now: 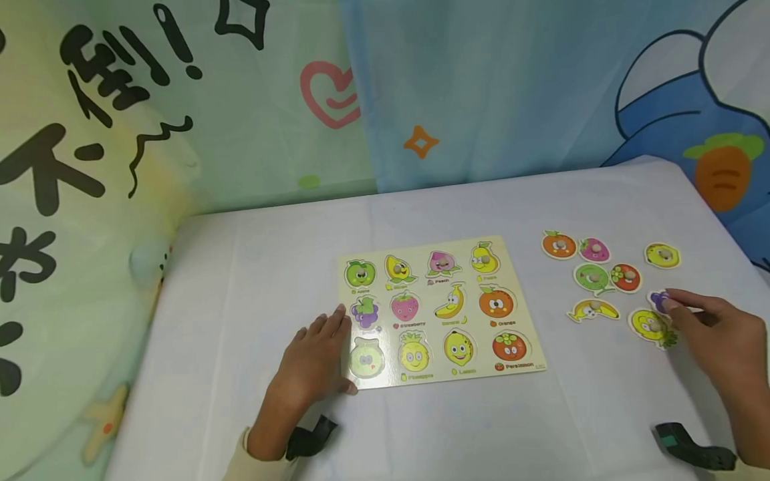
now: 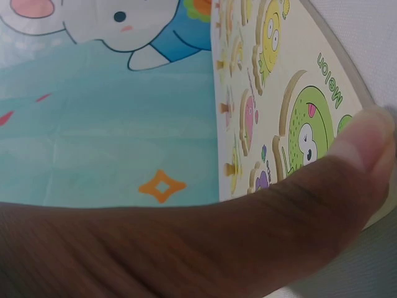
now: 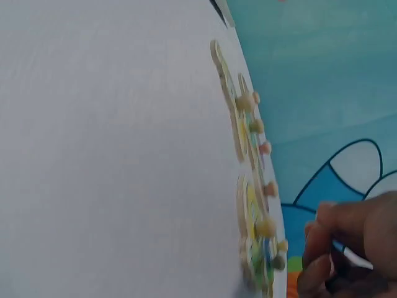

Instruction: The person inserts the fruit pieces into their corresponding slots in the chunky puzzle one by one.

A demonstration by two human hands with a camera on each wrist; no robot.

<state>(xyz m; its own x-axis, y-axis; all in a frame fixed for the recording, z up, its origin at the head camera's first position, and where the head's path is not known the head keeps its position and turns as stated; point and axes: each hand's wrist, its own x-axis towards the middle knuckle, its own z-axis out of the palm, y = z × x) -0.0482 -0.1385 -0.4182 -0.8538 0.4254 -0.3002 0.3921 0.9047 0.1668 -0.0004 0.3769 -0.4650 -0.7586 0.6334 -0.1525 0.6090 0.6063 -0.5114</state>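
In the head view my right hand (image 1: 716,334) pinches a purple grape puzzle piece (image 1: 659,300) between thumb and index finger. Just below it lies a pineapple piece (image 1: 651,325), partly overlapped by the grape. My left hand (image 1: 315,354) rests at the left edge of a cream fruit puzzle board (image 1: 442,387), fingers extended along the side and thumb by the near corner. Seen from the left wrist, the thumb (image 2: 291,211) lies across that corner beside the melon recess (image 2: 310,124). Knobbed pieces, such as the peach (image 1: 442,264), sit in the board's back row.
Right of the board lie an orange piece (image 1: 559,245), a strawberry (image 1: 594,250), a lemon (image 1: 662,255), a melon (image 1: 592,276), a persimmon (image 1: 625,277) and a banana (image 1: 592,309). A white cloth (image 1: 271,267) covers the table, with a printed curtain (image 1: 493,87) behind it.
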